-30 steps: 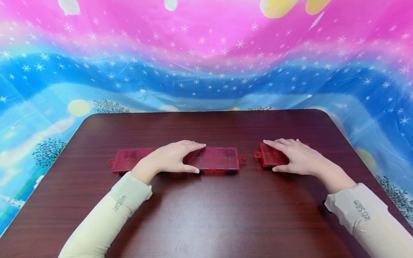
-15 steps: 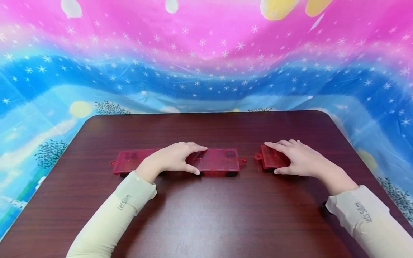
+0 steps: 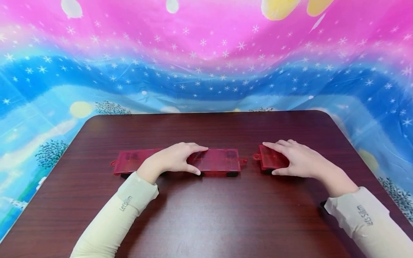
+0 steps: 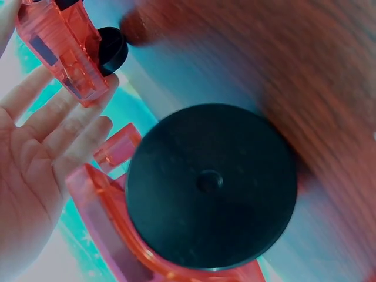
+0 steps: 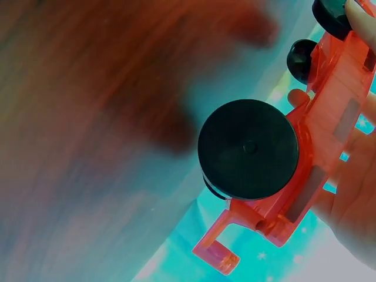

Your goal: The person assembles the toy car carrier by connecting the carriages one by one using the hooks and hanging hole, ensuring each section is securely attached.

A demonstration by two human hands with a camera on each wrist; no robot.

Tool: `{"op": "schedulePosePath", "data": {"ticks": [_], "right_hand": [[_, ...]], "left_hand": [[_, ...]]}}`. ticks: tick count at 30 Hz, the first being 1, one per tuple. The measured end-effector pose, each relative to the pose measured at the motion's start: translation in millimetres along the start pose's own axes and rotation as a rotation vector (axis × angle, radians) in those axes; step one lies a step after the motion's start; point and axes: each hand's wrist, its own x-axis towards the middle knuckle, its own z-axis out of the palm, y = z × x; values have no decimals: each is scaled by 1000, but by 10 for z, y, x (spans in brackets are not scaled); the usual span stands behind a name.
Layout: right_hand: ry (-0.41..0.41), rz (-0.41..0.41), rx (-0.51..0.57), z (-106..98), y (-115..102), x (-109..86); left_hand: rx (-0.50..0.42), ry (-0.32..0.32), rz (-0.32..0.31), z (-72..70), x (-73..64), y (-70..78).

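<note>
In the head view, my left hand (image 3: 172, 157) grips a translucent red toy car base (image 3: 221, 160) by its long sides, thumb on the near side. Behind it in line lies another red car base (image 3: 130, 161); where the two meet is hidden by the hand. My right hand (image 3: 300, 159) holds a third red car base (image 3: 271, 157), mostly covered by the palm. Its ring (image 3: 256, 157) faces the peg (image 3: 245, 161) of the left one, with a small gap between. The wrist views show black wheels, a large one (image 4: 211, 185) on the left and another (image 5: 249, 147) on the right.
The dark brown wooden table (image 3: 206, 208) has rounded far corners. Behind it hangs a pink and blue cloth (image 3: 206, 64) with snowflakes and trees. Light sleeves (image 3: 106, 222) cover both forearms.
The right hand has shifted slightly left with its car base, so the gap between ring and peg is a little narrower. The left forearm has moved slightly right; the left hand keeps its grip.
</note>
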Motion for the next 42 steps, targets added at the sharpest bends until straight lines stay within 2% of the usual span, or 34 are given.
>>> {"op": "schedulePosePath", "data": {"ticks": [8,19,30,42], "right_hand": [[18,-22,-19,-51,-111,13],[37,-47,-21,-3,-178,84],[32,-59,-22,38,-219,134],[-7,-32,12,68,-210,148]], "left_hand": [[4,2,-2,7,7,-20],[3,-4,-5,17,12,-25],[1,-4,-1,14,8,-38],[2,-7,-11,10,5,-27]]}}
